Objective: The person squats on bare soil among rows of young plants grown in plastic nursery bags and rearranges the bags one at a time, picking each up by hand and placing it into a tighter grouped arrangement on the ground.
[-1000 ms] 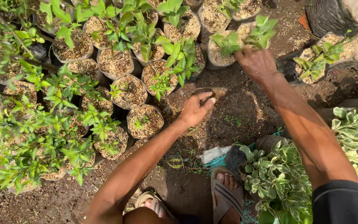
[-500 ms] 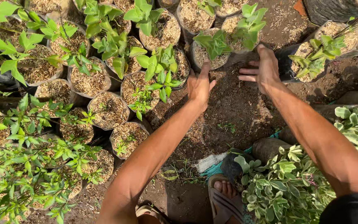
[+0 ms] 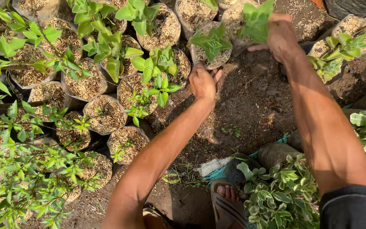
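Compared with half a second ago, both arms reach farther out over the bare soil (image 3: 255, 101). The left hand (image 3: 203, 80) was flat and spread over the ground; now it curls its fingers against the lower side of a small nursery bag (image 3: 206, 53), filled with husk and holding a young plant (image 3: 212, 41). The right hand (image 3: 280, 36), which was open on the soil, is now lifted and rests at the other side, near a second bag (image 3: 234, 19); large green leaves (image 3: 257, 19) cover its fingers, so I cannot tell if it grips anything.

The small bag stands at the far edge of the bare patch, touching the row of other bags (image 3: 106, 112). Its long axis goes up toward the camera, with the opening and the leaves pointing upward; it looks close to upright.

Near the person, a foot in a sandal (image 3: 227, 203) stands on the ground beside a bush with green and white leaves (image 3: 284, 199).
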A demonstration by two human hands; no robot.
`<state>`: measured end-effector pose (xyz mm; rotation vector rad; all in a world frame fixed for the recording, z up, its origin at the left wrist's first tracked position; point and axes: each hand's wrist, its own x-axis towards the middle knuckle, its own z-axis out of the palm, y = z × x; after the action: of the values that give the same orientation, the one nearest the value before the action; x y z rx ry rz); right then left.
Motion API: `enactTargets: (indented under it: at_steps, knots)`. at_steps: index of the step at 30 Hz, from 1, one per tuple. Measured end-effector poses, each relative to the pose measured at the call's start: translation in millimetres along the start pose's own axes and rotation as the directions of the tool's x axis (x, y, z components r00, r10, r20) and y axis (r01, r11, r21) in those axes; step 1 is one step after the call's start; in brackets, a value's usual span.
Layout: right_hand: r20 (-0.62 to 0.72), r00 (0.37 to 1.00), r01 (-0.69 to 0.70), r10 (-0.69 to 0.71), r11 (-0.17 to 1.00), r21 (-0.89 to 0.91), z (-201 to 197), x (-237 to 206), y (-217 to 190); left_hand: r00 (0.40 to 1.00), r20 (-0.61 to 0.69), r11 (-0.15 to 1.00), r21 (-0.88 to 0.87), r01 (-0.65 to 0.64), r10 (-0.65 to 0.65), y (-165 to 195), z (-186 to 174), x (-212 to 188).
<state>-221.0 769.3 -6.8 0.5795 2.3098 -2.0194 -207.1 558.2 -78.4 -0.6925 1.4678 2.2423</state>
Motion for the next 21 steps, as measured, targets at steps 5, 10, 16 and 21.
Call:
enactTargets:
  at_steps: [5,10,16,21]
  knots:
    - [0.018,0.992,-0.126,0.125,0.992,0.012,-8,1,-3,0.993,-0.032,0.991,0.063,0.114,-0.112,11,8,-25]
    - [-0.257,0.924,-0.216,0.283,0.941,0.26,-6,-42,43,0.87,0.488,0.754,0.544,-0.369,0.074,-2,13,-58]
    - [-0.19,0.981,-0.063,-0.028,0.887,-0.457,-6,-71,62,0.49,0.871,0.352,0.454,-0.819,0.018,3,78,-14]
    - [-0.179,0.922,0.199,-0.342,0.818,-0.54,-5,-72,40,0.549,0.835,0.259,0.529,-0.808,0.01,24,128,43]
